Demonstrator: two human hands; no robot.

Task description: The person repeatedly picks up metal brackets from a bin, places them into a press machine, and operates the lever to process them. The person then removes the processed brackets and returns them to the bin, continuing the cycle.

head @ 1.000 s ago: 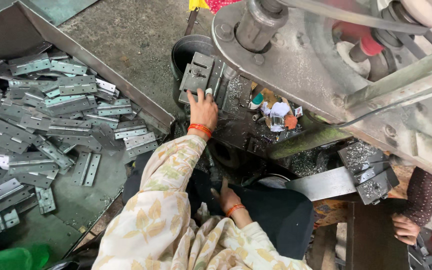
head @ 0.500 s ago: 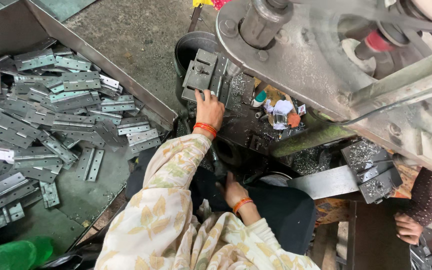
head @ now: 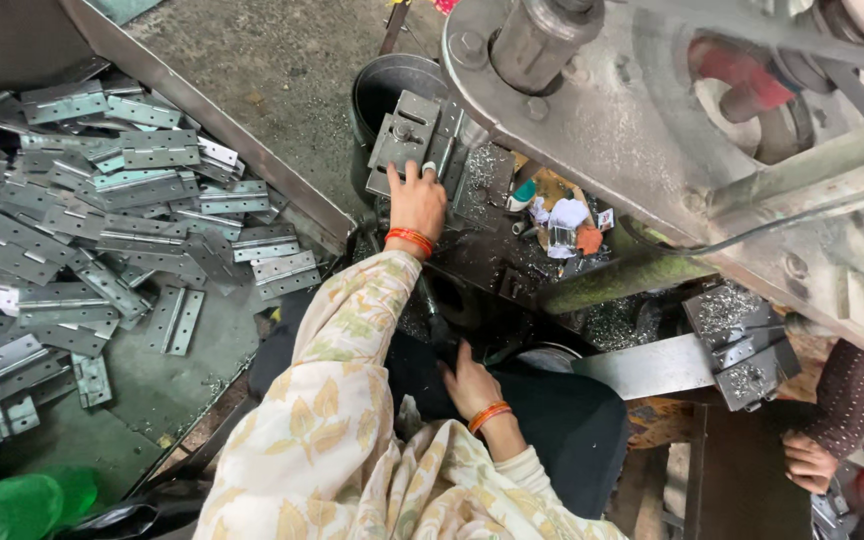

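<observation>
My left hand (head: 417,203), an orange bangle at its wrist, reaches forward and lies on a grey metal hinge plate (head: 404,135) set at the bed of a big press machine (head: 632,110). Its fingers curl over the plate's near edge. My right hand (head: 470,382), also with an orange bangle, rests low on dark cloth (head: 572,420) over my lap, fingers apart and holding nothing. Both arms wear a cream sleeve with a leaf print.
A steel tray (head: 252,165) at the left holds several grey hinges (head: 102,230). A dark round bucket (head: 392,85) stands behind the plate. Small bits and metal shavings (head: 562,225) lie on the machine bed. Another person's hand (head: 810,462) shows at the lower right.
My right hand has shifted slightly up on my lap. My left hand stays on the hinge plate.
</observation>
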